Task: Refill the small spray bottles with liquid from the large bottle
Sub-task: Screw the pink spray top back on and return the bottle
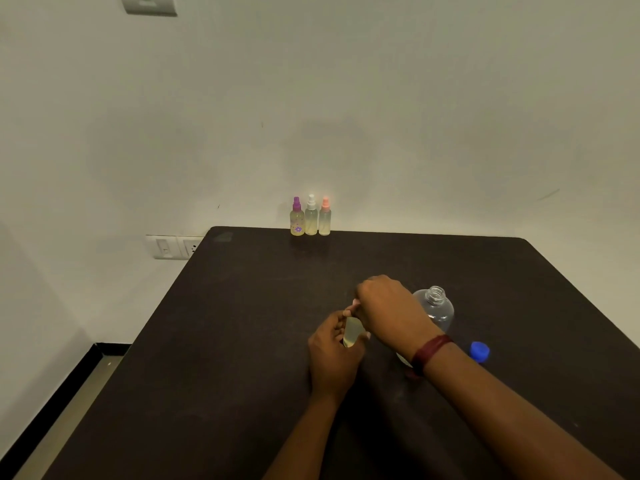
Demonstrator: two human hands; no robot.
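Nearest the camera, the left hand (334, 355) wraps its fingers (337, 322) around a small spray bottle (351, 336) of pale yellow liquid, standing upright on the dark counter (242, 341). The right hand (388, 306), a dark red band (427, 353) on its wrist, covers the bottle's top with its fingers closed there; the cap is mostly hidden. Just right stands the large bottle (437, 308), uncapped, with its blue cap (480, 351) lying beside it. At the far edge, against the wall, three more spray bottles (311, 218) stand together.
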